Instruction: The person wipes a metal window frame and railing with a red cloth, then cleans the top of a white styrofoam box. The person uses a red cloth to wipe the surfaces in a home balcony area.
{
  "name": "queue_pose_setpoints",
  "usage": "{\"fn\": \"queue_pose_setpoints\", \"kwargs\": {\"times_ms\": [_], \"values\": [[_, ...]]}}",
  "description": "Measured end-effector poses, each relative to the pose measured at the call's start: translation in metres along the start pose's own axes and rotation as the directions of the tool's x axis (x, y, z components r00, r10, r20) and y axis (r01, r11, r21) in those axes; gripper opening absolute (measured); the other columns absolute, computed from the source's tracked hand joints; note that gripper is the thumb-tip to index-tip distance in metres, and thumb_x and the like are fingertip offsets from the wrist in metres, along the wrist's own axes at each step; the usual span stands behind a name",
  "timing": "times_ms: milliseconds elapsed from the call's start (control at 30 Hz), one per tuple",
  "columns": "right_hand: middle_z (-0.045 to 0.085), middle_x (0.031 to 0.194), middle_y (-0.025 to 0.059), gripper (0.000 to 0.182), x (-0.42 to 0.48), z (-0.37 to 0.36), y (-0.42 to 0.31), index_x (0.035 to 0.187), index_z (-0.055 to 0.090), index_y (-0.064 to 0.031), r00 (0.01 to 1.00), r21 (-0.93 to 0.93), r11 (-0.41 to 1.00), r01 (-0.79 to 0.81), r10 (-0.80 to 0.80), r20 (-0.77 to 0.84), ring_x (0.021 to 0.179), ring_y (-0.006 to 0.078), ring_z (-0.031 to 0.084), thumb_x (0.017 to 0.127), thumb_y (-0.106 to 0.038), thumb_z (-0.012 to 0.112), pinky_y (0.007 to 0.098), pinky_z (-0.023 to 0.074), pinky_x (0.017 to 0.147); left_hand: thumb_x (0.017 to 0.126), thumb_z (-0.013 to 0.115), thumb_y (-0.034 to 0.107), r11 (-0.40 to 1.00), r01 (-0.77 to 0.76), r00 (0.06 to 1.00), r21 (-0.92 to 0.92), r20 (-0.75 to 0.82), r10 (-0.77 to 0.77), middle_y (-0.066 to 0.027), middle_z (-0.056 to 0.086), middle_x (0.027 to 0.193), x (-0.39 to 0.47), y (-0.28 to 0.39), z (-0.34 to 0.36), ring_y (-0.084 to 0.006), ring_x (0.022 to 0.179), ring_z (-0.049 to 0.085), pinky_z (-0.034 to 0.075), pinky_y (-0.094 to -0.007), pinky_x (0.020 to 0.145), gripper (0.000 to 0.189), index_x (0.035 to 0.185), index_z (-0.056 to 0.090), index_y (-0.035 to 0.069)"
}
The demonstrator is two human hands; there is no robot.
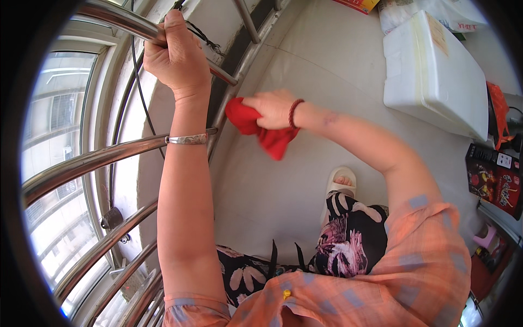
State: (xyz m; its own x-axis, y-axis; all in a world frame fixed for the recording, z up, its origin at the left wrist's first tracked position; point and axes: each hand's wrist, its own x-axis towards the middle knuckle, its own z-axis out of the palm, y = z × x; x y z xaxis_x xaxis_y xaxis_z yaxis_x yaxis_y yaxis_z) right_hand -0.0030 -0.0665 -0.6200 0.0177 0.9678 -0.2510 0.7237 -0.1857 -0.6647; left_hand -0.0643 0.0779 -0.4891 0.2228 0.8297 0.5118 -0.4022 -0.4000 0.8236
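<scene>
My left hand [177, 57] is wrapped around a shiny metal rail bar [118, 20] at the upper left, thumb on top. A silver bangle [187, 139] sits on that wrist. In my right hand [273, 107] is a bunched red cloth [278, 141], one end pressed between thumb and fingers and a loose corner hanging below. The hand is slightly blurred. It is close to the lower metal rail [229, 98] of the barrier, but I cannot tell whether the cloth touches it. A dark red braided cord [295, 113] circles the right wrist.
More metal bars [102, 161] run along the left before a window [61, 122]. A black cable [141, 86] hangs behind them. On the tiled floor [327, 73] at the right stand a white foam box [433, 77] and a printed carton [494, 180]. My slippered foot [343, 178] is below.
</scene>
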Motion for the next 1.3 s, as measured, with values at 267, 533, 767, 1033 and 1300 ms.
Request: {"fn": "queue_pose_setpoints", "kwargs": {"times_ms": [267,533,767,1033,1300], "values": [[0.063,0.115,0.0178,0.067,0.026,-0.043,0.016,0.151,0.039,-0.0232,0.828,0.07,0.954,-0.291,0.288,-0.482,0.096,0.0373,0.067,0.087,-0.022,0.059,0.0456,0.0559,0.08,0.096,0.068,0.018,0.998,0.034,0.999,0.048,-0.03,-0.033,0.0028,0.041,0.052,0.005,0.0,-0.001,-0.0076,0.047,0.038,0.038,-0.0277,0.048,0.042,0.063,0.043,0.012],[0.065,0.116,0.0161,0.056,-0.002,-0.035,0.024,0.14,0.053,-0.0195,0.98,-0.118,0.986,-0.117,0.134,0.15,0.097,0.0411,0.066,0.085,-0.02,0.055,0.0492,0.0542,0.083,0.096,0.069,0.02,0.999,0.036,0.999,0.036,-0.023,-0.035,0.0018,0.048,0.053,0.0,0.004,0.005,-0.004,0.046,0.044,0.036,-0.0212,0.043,0.039,0.067,0.046,0.008],[0.063,0.113,0.0147,0.06,0.018,-0.061,0.011,0.144,0.049,-0.0267,0.867,-0.032,0.988,-0.154,0.119,-0.484,0.089,0.0378,0.067,0.086,-0.017,0.06,0.0472,0.057,0.077,0.096,0.066,0.016,1.0,0.024,0.999,0.02,-0.024,-0.024,0.0013,0.047,0.052,-0.001,0.006,0.005,-0.0048,0.045,0.043,0.036,-0.0221,0.042,0.038,0.066,0.045,0.008],[0.058,0.121,0.0178,0.064,-0.01,-0.01,0.046,0.146,0.046,-0.0259,0.958,-0.062,0.996,-0.058,0.038,-0.284,0.096,0.0382,0.066,0.085,-0.016,0.062,0.0485,0.0551,0.082,0.1,0.064,0.019,0.994,0.078,0.996,0.071,-0.046,-0.075,0.0044,0.04,0.052,-0.005,0.01,0.012,-0.0035,0.047,0.036,0.035,-0.0228,0.044,0.038,0.068,0.044,0.011],[0.062,0.126,0.0222,0.059,0.003,-0.112,0.131,0.141,0.048,-0.0091,0.586,0.463,0.882,0.089,0.33,-0.74,0.113,0.0395,0.061,0.084,-0.019,0.059,0.0452,0.0495,0.098,0.102,0.063,0.024,0.985,0.027,0.996,0.168,-0.084,-0.013,0.0068,0.03,0.055,-0.006,0.003,0.011,-0.004,0.05,0.027,0.025,-0.0243,0.048,0.042,0.069,0.038,0.015]]}}
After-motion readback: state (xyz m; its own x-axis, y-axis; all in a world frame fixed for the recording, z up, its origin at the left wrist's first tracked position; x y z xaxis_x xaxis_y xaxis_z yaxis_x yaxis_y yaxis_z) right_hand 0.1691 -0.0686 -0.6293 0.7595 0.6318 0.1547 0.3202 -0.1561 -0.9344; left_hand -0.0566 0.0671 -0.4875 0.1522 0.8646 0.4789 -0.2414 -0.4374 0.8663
